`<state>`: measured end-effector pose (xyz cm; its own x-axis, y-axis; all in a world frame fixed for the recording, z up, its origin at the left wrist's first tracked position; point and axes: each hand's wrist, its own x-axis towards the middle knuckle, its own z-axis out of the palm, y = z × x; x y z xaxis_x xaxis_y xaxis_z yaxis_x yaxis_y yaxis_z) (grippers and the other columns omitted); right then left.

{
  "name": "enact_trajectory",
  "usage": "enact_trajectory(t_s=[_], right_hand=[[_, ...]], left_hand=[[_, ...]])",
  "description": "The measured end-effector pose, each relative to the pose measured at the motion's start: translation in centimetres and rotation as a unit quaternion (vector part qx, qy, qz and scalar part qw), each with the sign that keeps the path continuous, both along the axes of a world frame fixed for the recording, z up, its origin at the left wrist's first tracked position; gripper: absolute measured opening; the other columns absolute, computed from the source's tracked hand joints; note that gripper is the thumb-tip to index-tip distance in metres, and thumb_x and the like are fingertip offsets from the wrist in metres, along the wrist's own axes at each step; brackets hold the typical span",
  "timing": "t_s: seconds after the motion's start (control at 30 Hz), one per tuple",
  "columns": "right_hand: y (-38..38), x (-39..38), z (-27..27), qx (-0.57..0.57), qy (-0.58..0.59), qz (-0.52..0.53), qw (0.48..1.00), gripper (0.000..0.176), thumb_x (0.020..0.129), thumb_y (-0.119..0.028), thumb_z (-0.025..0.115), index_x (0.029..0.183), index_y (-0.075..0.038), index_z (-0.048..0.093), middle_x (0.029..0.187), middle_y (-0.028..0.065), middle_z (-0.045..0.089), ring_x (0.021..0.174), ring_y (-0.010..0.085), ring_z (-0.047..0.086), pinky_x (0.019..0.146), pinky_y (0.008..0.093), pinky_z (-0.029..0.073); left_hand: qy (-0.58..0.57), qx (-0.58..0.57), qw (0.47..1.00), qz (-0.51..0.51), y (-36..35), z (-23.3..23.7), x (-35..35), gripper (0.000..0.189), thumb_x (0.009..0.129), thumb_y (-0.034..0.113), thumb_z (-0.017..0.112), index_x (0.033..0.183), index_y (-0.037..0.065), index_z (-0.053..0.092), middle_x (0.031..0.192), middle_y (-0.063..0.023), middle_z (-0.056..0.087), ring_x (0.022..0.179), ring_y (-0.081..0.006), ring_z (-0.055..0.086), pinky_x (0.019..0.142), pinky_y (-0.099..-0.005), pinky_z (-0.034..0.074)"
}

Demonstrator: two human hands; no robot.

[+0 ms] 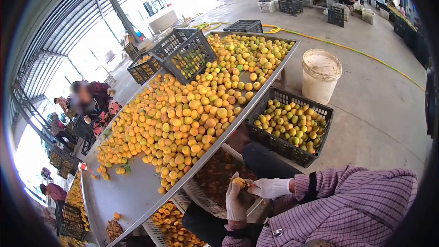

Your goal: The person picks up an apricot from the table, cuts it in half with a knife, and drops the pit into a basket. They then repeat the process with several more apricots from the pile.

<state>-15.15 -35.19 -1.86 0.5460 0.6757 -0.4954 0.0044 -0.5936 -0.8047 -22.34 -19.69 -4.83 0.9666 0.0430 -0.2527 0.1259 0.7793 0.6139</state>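
My left hand [236,202], in a white glove, is closed around an orange-yellow apricot [239,182] above my lap. My right hand [272,188], gloved too, pinches a small red-handled tool [249,185] against the fruit; its working end is too small to make out. Below the hands, a crate holds dark reddish-brown contents [220,170]. Split orange apricot halves [175,227] fill another crate under the table edge. In front, a metal table [137,191] bears a big heap of whole apricots [183,121].
Right of the table stand a black crate of greener apricots [292,126] and a dirty white bucket [321,75]. A tilted black crate [184,55] rests on the heap. A yellow hose [347,42] crosses the floor. Other people [89,98] sit across the table and farther back.
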Motion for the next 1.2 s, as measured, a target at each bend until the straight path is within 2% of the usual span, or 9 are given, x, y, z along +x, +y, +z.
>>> enact_trajectory(t_s=[0.17, 0.43, 0.6, 0.73, 0.83, 0.9, 1.1, 1.17, 1.2], right_hand=[[0.3, -0.8, -1.4, -0.027, -0.090, -0.035, 0.995, 0.049, 0.105, -0.045, 0.046, 0.113, -0.001, 0.067, 0.102, 0.0247, 0.071, 0.096, 0.0432, 0.068, 0.086, 0.0483, 0.052], [0.3, 0.8, -1.4, 0.034, -0.008, -0.021, 0.999, 0.043, 0.104, -0.042, 0.049, 0.111, -0.004, 0.066, 0.102, 0.0260, 0.070, 0.101, 0.0441, 0.067, 0.087, 0.0489, 0.052], [1.4, -0.1, -0.2, 0.020, -0.219, -0.094, 0.971, 0.033, 0.101, -0.032, 0.053, 0.111, -0.002, 0.061, 0.090, 0.0274, 0.070, 0.089, 0.0450, 0.069, 0.074, 0.0542, 0.056], [3.1, 0.8, 1.3, -0.147, -0.184, -0.025, 0.972, 0.038, 0.099, -0.035, 0.058, 0.120, -0.005, 0.058, 0.094, 0.0260, 0.072, 0.091, 0.0450, 0.070, 0.077, 0.0538, 0.056], [3.8, 0.1, 0.7, -0.141, -0.197, 0.007, 0.970, 0.039, 0.097, -0.035, 0.061, 0.123, -0.005, 0.055, 0.094, 0.0253, 0.072, 0.092, 0.0449, 0.070, 0.078, 0.0532, 0.056], [4.4, 0.3, 1.4, -0.133, -0.193, 0.009, 0.972, 0.039, 0.097, -0.033, 0.062, 0.124, -0.006, 0.053, 0.094, 0.0247, 0.072, 0.092, 0.0448, 0.070, 0.078, 0.0527, 0.056], [3.8, 1.0, 2.1, -0.061, -0.152, 0.076, 0.984, 0.032, 0.097, -0.032, 0.065, 0.118, -0.010, 0.056, 0.084, 0.0216, 0.069, 0.085, 0.0445, 0.069, 0.073, 0.0492, 0.054], [3.4, 1.4, 2.1, -0.052, -0.168, 0.035, 0.984, 0.028, 0.097, -0.027, 0.066, 0.116, -0.010, 0.056, 0.084, 0.0211, 0.069, 0.084, 0.0447, 0.069, 0.072, 0.0491, 0.055], [2.5, 1.9, 0.7, 0.013, -0.194, -0.005, 0.981, 0.027, 0.096, -0.024, 0.067, 0.116, -0.010, 0.056, 0.084, 0.0208, 0.070, 0.082, 0.0443, 0.070, 0.071, 0.0484, 0.055]], left_hand=[[0.012, -0.176, 0.984, 0.015, -1.4, -3.8, 1.1, 0.063, 0.096, 0.051, 0.067, 0.137, 0.005, 0.052, 0.111, -0.0090, 0.063, 0.108, -0.0288, 0.060, 0.102, -0.0492, 0.048], [0.004, -0.065, 0.997, 0.040, -0.2, -0.2, 2.1, 0.051, 0.104, 0.043, 0.059, 0.137, 0.005, 0.052, 0.110, -0.0085, 0.063, 0.107, -0.0262, 0.061, 0.102, -0.0428, 0.049], [0.085, -0.208, 0.973, 0.055, -1.8, -0.3, 3.7, 0.064, 0.101, 0.062, 0.051, 0.130, 0.005, 0.060, 0.104, -0.0097, 0.067, 0.102, -0.0295, 0.063, 0.100, -0.0453, 0.050], [0.051, -0.279, 0.953, 0.108, -1.3, -2.1, 3.9, 0.056, 0.102, 0.054, 0.056, 0.123, 0.002, 0.063, 0.105, -0.0103, 0.068, 0.099, -0.0261, 0.065, 0.099, -0.0412, 0.052], [0.045, -0.282, 0.941, 0.180, -0.3, -0.2, 2.8, 0.052, 0.100, 0.047, 0.064, 0.121, 0.000, 0.062, 0.106, -0.0110, 0.069, 0.099, -0.0255, 0.065, 0.100, -0.0420, 0.052], [0.082, -0.277, 0.938, 0.191, 1.8, 1.0, 2.2, 0.056, 0.103, 0.052, 0.055, 0.120, -0.001, 0.062, 0.105, -0.0135, 0.068, 0.100, -0.0297, 0.063, 0.105, -0.0429, 0.048], [-0.108, -0.001, 0.953, 0.283, 14.3, 2.5, 0.0, 0.049, 0.102, 0.046, 0.062, 0.121, 0.001, 0.061, 0.109, -0.0115, 0.066, 0.100, -0.0252, 0.065, 0.099, -0.0420, 0.052], [0.029, 0.199, 0.907, 0.370, 21.6, 2.3, -2.2, 0.042, 0.102, 0.040, 0.063, 0.120, 0.002, 0.063, 0.111, -0.0098, 0.067, 0.103, -0.0230, 0.064, 0.098, -0.0383, 0.052], [0.048, 0.186, 0.882, 0.431, 25.4, 2.3, -2.7, 0.042, 0.101, 0.039, 0.066, 0.120, 0.002, 0.064, 0.116, -0.0090, 0.067, 0.106, -0.0205, 0.064, 0.098, -0.0356, 0.051]])
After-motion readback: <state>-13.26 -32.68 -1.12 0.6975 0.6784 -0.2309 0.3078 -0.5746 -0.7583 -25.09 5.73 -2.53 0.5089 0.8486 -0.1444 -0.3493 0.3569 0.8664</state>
